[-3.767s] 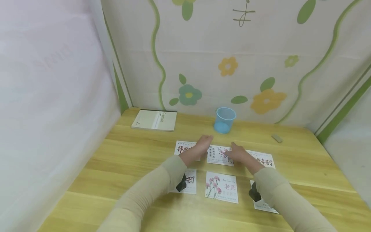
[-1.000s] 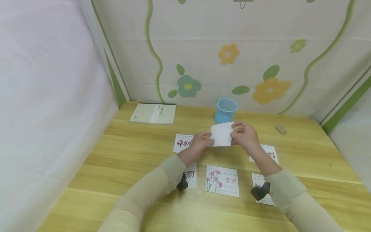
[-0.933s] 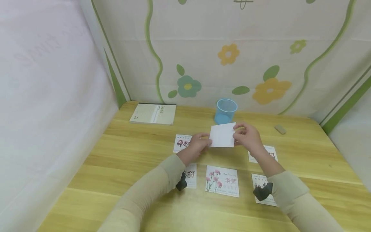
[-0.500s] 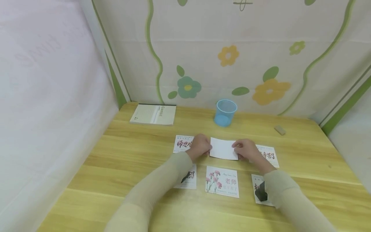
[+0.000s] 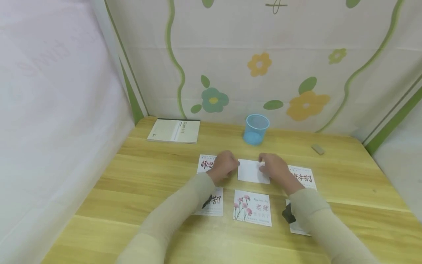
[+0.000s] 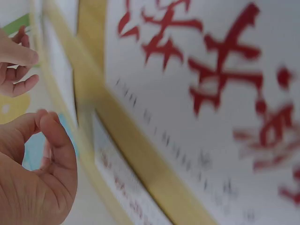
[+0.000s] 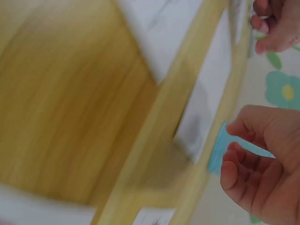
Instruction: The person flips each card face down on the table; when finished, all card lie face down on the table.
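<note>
A blank white card (image 5: 253, 171) lies flat on the wooden table (image 5: 148, 179), in the middle of the far row of printed cards. My left hand (image 5: 227, 165) sits at its left edge and my right hand (image 5: 270, 167) at its upper right corner. In the left wrist view the left hand (image 6: 42, 154) has loosely curled fingers with nothing between them. In the right wrist view the right hand (image 7: 255, 159) is also loosely curled, just off the white card (image 7: 206, 108). Whether the fingertips still touch the card is unclear.
Around it lie printed cards: red lettering at far left (image 5: 206, 164) and far right (image 5: 304, 178), near left (image 5: 215, 201), a carnation card (image 5: 252, 212), and one under my right sleeve (image 5: 298, 228). Behind stand a blue cup (image 5: 256, 128), a booklet (image 5: 174, 131) and an eraser (image 5: 318, 149).
The middle far card lay printed side up, was lifted and held between both hands, and now lies back on the table blank side up. Both hands have loosened at its edges.
</note>
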The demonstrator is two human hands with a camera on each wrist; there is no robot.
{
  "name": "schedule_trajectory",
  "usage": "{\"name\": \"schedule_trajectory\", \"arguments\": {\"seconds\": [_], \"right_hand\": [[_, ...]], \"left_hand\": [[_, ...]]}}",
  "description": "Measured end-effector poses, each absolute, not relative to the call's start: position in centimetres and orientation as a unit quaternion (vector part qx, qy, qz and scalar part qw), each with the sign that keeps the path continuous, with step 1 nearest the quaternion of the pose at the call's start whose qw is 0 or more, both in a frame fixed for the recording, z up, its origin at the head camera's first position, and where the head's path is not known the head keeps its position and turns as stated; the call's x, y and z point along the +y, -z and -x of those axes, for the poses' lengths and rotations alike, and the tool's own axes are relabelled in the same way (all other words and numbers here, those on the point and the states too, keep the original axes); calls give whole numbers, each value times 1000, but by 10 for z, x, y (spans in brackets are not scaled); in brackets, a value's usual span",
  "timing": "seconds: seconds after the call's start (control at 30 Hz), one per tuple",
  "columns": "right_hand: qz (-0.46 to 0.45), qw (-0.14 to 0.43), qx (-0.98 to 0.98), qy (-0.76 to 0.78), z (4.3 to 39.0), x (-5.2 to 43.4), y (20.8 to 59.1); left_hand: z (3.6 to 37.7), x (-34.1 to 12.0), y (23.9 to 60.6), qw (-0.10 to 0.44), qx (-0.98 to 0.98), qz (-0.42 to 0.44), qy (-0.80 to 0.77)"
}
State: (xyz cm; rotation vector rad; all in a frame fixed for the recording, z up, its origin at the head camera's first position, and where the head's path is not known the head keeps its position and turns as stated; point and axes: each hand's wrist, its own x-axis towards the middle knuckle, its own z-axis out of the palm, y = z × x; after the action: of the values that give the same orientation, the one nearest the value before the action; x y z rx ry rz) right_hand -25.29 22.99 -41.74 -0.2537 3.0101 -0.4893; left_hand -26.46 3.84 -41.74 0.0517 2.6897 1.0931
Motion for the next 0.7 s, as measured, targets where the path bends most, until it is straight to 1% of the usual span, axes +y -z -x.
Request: {"name": "schedule_trajectory", "arguments": {"seconds": [0.1, 0.17, 0.27, 0.37, 0.5, 0.7], "right_hand": [[81, 48, 966, 240, 254, 203, 408], [75, 82, 937, 332, 255, 185, 405], [40, 148, 868, 472, 256, 162, 406], [-10, 190, 826, 530, 257, 147, 408], [-50, 204, 824, 526, 258, 137, 409], [-63, 192, 831, 519, 258, 133, 409]], "left_hand": [[269, 14, 406, 82, 913, -3, -400], [272, -3, 402, 66, 912, 21, -404], [275, -24, 398, 80, 902, 73, -418], [274, -34, 398, 113, 874, 112, -459], [274, -33, 398, 145, 835, 147, -510], [282, -34, 401, 155, 789, 189, -563]]}}
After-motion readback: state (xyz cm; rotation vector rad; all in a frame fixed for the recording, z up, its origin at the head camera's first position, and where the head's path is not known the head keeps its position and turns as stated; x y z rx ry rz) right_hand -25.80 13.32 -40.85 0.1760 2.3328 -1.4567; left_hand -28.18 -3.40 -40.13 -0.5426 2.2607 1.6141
